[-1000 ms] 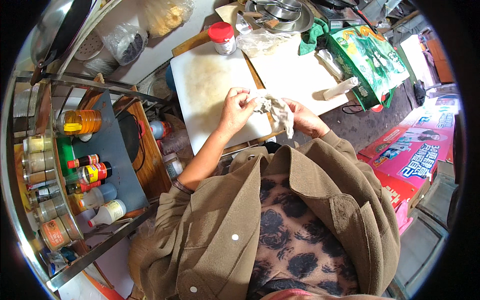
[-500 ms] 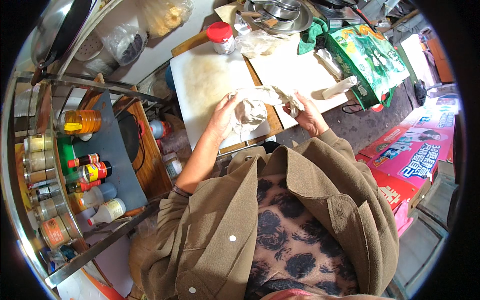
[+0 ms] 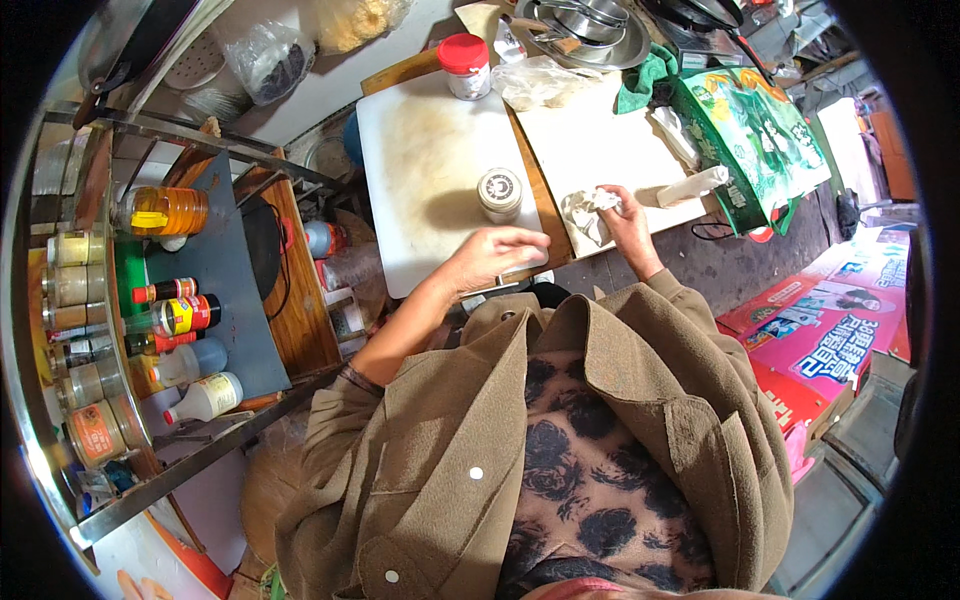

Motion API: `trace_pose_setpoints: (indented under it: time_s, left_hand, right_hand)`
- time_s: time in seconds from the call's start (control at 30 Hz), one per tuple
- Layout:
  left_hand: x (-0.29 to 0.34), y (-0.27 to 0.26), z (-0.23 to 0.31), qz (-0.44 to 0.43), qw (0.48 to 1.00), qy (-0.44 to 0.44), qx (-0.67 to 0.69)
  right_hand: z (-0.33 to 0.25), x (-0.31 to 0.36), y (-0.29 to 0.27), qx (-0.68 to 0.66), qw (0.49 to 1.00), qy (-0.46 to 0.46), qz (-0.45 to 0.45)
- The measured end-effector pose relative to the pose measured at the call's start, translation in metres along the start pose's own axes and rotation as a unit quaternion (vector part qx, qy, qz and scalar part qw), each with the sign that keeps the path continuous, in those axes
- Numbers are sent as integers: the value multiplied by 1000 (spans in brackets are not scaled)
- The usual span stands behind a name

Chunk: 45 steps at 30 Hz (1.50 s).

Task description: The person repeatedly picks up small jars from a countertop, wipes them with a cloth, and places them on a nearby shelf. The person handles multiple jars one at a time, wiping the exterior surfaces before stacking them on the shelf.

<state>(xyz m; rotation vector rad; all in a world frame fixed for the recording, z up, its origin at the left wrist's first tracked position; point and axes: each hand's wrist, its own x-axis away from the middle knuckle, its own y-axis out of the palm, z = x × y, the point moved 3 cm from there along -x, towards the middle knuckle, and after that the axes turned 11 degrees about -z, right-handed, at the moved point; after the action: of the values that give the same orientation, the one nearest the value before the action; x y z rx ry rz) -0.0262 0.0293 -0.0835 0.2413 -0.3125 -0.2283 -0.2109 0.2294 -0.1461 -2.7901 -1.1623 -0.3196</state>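
Observation:
On the white cutting board [image 3: 440,135] stands a small jar [image 3: 499,195] with a patterned dark-and-pale round lid. Just in front of it, at the board's near edge, my left hand [image 3: 490,257] is held with fingers stretched out and nothing in them. My right hand [image 3: 628,225] pinches a crumpled white cloth [image 3: 588,215], bunched up over the pale board to the right. A red-lidded jar [image 3: 465,66] sits at the far edge of the cutting board.
A white roll [image 3: 692,187] and a green shopping bag [image 3: 750,140] lie to the right. Metal pans [image 3: 585,25], a clear plastic bag [image 3: 540,82] and a green cloth [image 3: 648,80] are at the back. Bottles and jars fill the rack [image 3: 150,420] on my left.
The white cloth, earlier stretched between both hands, is now bunched in my right hand alone. My left hand has let go of it. The small jar now shows on the board.

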Motion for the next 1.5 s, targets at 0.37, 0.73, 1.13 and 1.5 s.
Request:
trace_pose_setpoints:
  time_s: [0.37,0.73,1.13,1.5]
  left_hand:
    - [-54,-84,-87,327,906,65,-262]
    - [-72,-89,-100,319,866,56,-382]
    - [-80,-95,-121,342,877,142,-306]
    - [-54,-80,-75,307,901,19,-306]
  right_hand:
    - [-58,-58,110,44,965,-186,-180]
    - [-42,-66,136,394,806,-361,-254]
    - [-37,-38,131,388,826,-342,-224]
    - [33,-45,45,144,985,5,-99]
